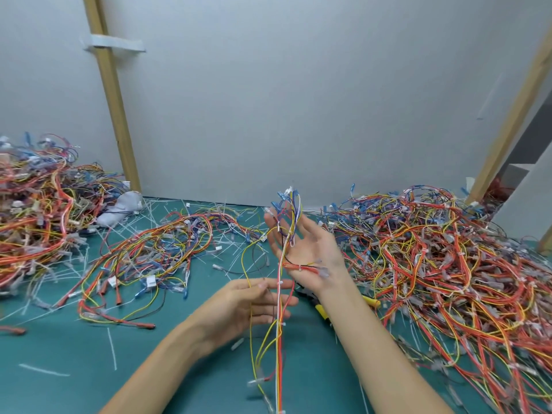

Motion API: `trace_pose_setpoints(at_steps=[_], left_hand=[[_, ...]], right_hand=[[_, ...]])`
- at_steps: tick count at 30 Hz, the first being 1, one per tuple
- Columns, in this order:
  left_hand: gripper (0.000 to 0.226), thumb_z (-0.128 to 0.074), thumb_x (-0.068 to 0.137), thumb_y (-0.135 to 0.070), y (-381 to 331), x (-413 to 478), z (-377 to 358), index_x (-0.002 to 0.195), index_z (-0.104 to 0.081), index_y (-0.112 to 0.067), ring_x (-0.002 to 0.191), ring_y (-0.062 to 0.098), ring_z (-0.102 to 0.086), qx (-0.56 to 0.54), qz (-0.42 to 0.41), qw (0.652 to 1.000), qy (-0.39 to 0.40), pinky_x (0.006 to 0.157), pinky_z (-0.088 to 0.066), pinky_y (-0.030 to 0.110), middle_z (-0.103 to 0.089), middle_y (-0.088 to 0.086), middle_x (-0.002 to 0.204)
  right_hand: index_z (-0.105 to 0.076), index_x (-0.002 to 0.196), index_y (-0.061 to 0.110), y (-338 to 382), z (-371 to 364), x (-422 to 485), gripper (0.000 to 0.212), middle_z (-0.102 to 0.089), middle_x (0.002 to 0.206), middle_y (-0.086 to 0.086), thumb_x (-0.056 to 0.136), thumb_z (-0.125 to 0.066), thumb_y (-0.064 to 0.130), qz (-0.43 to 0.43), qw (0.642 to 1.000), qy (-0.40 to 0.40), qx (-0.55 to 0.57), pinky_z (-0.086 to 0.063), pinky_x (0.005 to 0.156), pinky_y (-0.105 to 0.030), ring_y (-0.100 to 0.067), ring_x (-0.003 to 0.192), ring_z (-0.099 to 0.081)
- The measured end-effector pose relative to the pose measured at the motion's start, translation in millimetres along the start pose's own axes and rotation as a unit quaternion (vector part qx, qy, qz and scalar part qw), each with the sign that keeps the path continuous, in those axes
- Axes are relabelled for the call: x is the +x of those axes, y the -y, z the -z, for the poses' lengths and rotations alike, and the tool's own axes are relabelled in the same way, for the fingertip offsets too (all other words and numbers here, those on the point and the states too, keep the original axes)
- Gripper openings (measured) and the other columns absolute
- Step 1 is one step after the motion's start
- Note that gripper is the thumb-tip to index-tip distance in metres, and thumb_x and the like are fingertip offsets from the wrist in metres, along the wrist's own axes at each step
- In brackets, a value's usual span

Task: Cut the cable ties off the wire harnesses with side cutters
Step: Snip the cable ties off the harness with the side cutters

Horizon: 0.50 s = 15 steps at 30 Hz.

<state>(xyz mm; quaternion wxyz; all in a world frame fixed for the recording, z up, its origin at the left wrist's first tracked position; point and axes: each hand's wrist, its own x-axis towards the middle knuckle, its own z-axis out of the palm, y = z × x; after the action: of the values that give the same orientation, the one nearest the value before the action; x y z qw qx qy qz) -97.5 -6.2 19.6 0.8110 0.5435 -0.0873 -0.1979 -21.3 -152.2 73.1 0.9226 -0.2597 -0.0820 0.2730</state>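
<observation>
**Harness held upright between two open hands**

A wire harness (279,309) stood nearly vertical over the near middle of the green counter (74,348). Its blue-tipped top end rose above the right grip (304,246) and its lower wires ran off towards the near edge. The right grip was open, palm turned towards the camera with the fingers spread. The harness lay against that palm, and a red branch crossed the heel of the hand. The left grip (245,306) was also open, its fingers straight and pointing right, with the fingertips touching the harness. White cable ties (280,323) were fastened on the harness. The side cutters (321,310) lay on the counter under the right wrist, their yellow handles partly hidden by it. A large tangle of harnesses (433,264) covered the right side of the counter. Another heap (35,210) sat at the far left corner, and a looser bundle (155,246) lay between them. Cut white tie strips (112,348) were scattered over the counter.
</observation>
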Motion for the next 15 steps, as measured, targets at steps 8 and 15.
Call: trace_pose_setpoints(at_steps=[8,15], left_hand=[[0.037,-0.056,0.092,-0.027,-0.3,-4.3,0.8,0.116,-0.068,-0.002,0.106,0.03,-0.067,0.007,0.058,0.996,0.066,0.085,-0.055,0.028,-0.065,0.025,0.12],[0.039,-0.07,0.086,-0.031,0.1,-12.0,-2.5,0.122,-0.065,-0.017,0.098,0.028,-0.07,0.072,0.08,0.98,0.166,0.069,-0.058,0.025,-0.069,0.013,0.116]], right_hand=[[-0.075,0.073,-0.005,2.4,17.3,2.6,0.024,-0.072,0.093,-0.019,0.084,-0.062,0.012,-0.026,0.995,-0.092,0.008,-0.058,0.07,-0.027,-0.027,0.091,-0.07],[-0.065,0.093,-0.007,6.6,28.6,5.1,0.017,-0.071,0.095,-0.022,0.096,-0.052,0.004,-0.02,0.989,-0.142,0.02,-0.06,0.059,-0.03,-0.031,0.076,-0.073]])
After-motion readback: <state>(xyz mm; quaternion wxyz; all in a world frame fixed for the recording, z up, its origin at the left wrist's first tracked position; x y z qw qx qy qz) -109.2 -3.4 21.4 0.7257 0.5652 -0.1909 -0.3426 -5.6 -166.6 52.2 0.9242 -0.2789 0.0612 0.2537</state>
